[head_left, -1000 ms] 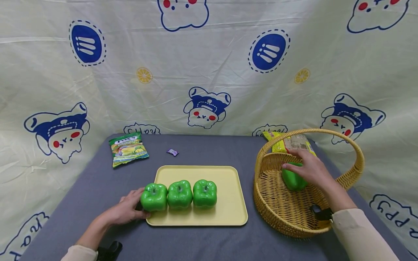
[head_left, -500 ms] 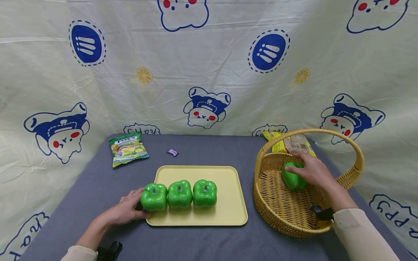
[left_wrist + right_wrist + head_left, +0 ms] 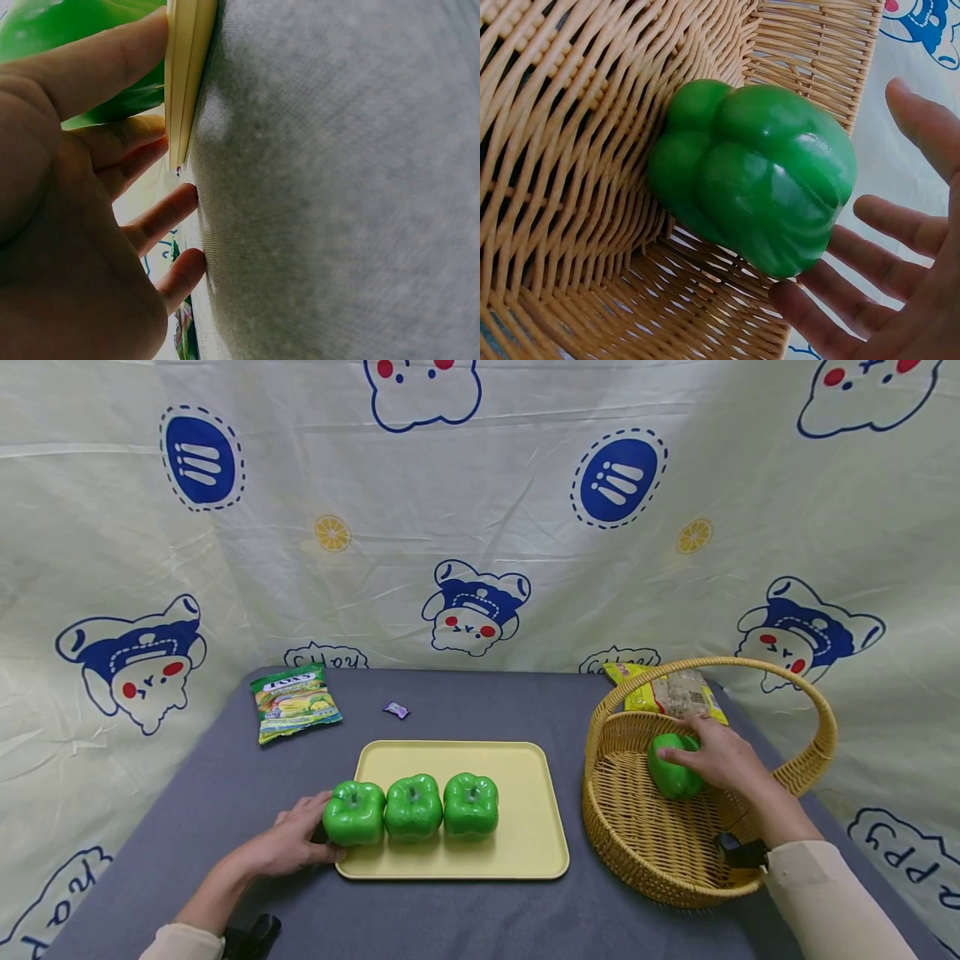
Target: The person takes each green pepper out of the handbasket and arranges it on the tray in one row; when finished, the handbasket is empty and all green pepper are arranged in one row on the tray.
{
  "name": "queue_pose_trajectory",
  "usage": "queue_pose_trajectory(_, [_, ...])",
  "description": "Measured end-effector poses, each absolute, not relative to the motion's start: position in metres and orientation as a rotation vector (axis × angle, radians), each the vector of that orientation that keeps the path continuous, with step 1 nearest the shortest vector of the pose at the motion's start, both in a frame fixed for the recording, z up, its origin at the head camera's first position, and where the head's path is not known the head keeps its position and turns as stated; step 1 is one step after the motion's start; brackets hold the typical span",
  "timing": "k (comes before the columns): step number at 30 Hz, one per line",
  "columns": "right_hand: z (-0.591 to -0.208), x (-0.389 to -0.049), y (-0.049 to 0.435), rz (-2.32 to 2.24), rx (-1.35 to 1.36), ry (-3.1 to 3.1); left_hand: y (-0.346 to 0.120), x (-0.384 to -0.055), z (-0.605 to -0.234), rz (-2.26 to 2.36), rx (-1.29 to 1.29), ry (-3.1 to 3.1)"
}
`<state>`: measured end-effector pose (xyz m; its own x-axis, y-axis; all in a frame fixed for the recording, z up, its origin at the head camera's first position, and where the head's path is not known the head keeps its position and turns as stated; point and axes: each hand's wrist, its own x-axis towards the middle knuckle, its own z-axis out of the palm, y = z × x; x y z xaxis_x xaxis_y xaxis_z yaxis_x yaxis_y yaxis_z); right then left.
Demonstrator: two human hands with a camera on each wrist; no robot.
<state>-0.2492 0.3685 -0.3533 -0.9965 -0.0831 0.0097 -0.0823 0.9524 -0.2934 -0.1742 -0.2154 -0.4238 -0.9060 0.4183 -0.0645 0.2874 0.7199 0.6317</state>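
Note:
In the head view, my left hand (image 3: 288,839) is at the left edge of a pale yellow tray (image 3: 525,810), beside the leftmost green bell pepper (image 3: 354,814). The left wrist view shows its thumb and some fingertips against the tray rim (image 3: 184,82), the other fingertips at the cloth. A middle pepper (image 3: 413,808) and a right one (image 3: 471,806) complete a row on the tray. Another green bell pepper (image 3: 757,172) lies tilted in a wicker basket (image 3: 637,843). Over it, my right hand (image 3: 723,760) has its fingers spread, thumb apart; some fingertips are close to the pepper, contact unclear.
A green snack bag (image 3: 296,703) lies at the back left, with a small purple wrapped candy (image 3: 396,710) to its right. Behind the basket is a yellow bag (image 3: 637,697). The basket's tall handle (image 3: 821,718) arches over the right side. A printed curtain (image 3: 480,485) hangs behind the table.
My right hand has shifted slightly right, its thumb and fingers drawing back from the pepper in the basket. That pepper, my left hand and the tray look unmoved.

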Motion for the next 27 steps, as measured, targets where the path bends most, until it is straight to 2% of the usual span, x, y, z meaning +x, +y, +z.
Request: queue_pose_trajectory(27, [-0.358, -0.239, 0.349, -0.661, -0.541, 3.026, -0.215, -0.174, -0.422, 0.946, 0.565, 2.715])
